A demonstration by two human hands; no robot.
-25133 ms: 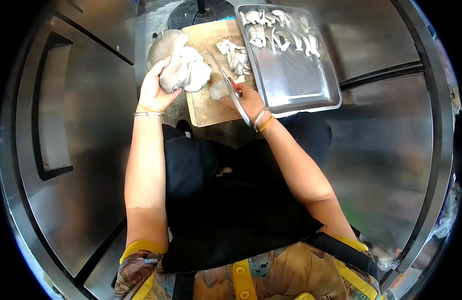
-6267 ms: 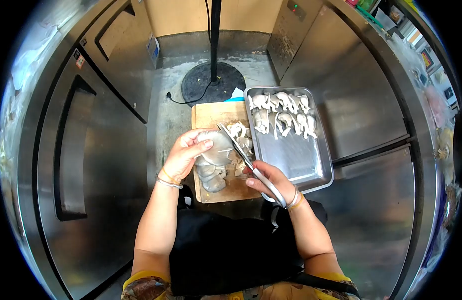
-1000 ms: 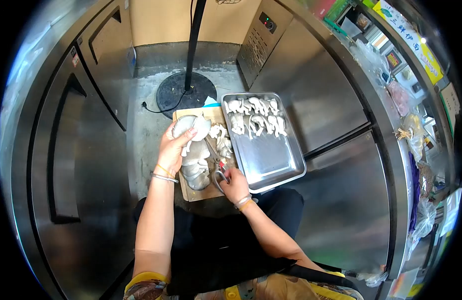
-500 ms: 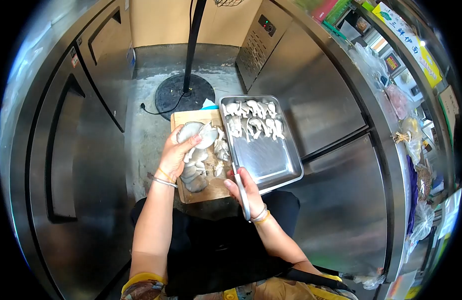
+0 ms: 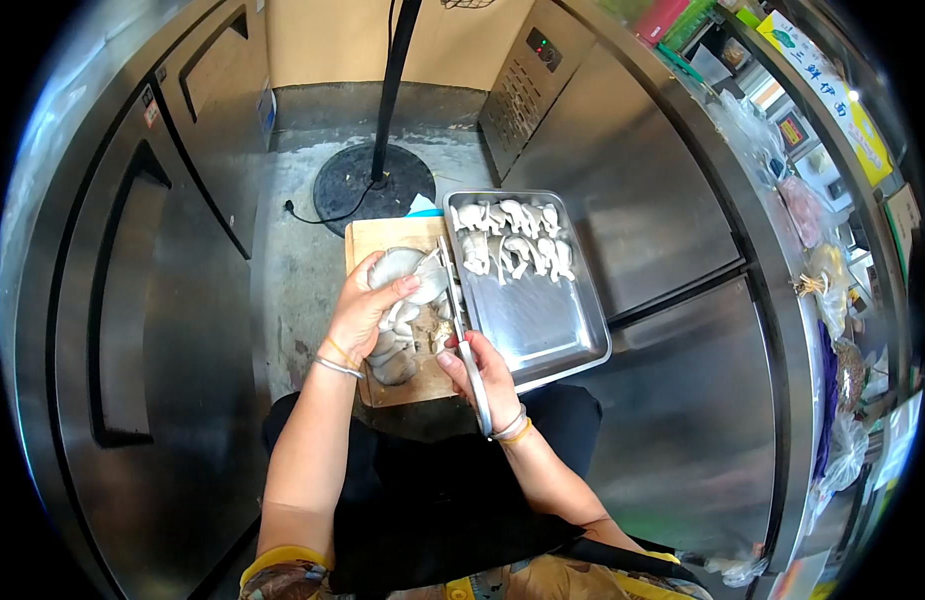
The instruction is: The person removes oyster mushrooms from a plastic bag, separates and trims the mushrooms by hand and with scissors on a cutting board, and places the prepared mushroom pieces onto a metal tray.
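My left hand [image 5: 360, 310] is closed around a cluster of pale grey oyster mushrooms [image 5: 401, 267] above the wooden cutting board [image 5: 375, 236]. My right hand [image 5: 491, 378] grips the pale handle of a knife [image 5: 456, 300]. Its blade points away from me, with the tip beside the stem side of the held mushrooms; whether it touches them I cannot tell. More oyster mushrooms [image 5: 395, 366] lie on the board beneath my left hand, and small trimmed bits [image 5: 441, 334] lie near the knife.
Right of the board, a steel tray [image 5: 543, 345] holds two rows of oyster mushrooms [image 5: 515, 255] at its far end. A black pole with a round base [image 5: 375, 190] stands beyond the board. Steel cabinets flank me on the left [image 5: 173, 300] and right [image 5: 673, 370].
The knife has moved forward and left, bringing its blade up beside the mushrooms in my left hand. The held cluster has turned slightly and shifted a little right.
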